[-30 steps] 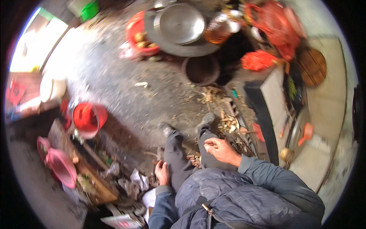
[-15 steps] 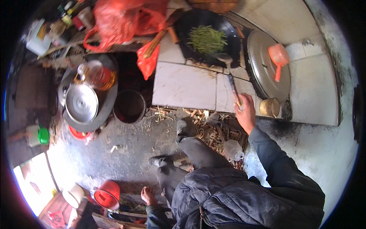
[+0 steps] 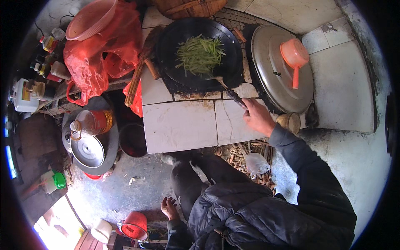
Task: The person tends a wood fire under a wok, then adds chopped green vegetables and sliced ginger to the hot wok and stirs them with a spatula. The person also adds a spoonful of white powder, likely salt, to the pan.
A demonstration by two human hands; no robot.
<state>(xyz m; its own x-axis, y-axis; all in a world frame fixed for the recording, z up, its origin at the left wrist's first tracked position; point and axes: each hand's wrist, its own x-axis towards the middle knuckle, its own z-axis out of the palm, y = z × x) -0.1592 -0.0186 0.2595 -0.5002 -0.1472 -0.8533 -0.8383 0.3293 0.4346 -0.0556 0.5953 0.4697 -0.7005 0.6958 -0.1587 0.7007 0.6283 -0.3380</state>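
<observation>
My right hand (image 3: 259, 118) is wrapped round the dark handle of a wok spatula (image 3: 231, 93). The spatula's head rests in a black wok (image 3: 166, 62), at the near edge of a heap of green vegetable shreds (image 3: 200, 56). The wok is set in a white-tiled stove (image 3: 179, 127). My left hand (image 3: 169, 207) hangs low beside my leg, its fingers loosely apart and nothing in them.
Right of the wok, a large metal lid (image 3: 266, 66) bears an orange dipper (image 3: 294, 52). A tan cup (image 3: 290, 121) stands near my right wrist. Red plastic bags (image 3: 96, 54), an oil bottle (image 3: 93, 122) and a metal lid (image 3: 86, 151) are at left. A red bucket (image 3: 134, 225) stands behind my left hand.
I have moved closer to the stove, so the wok now sits further left in view. The spatula head has gone from the wok's near rim to the vegetable heap.
</observation>
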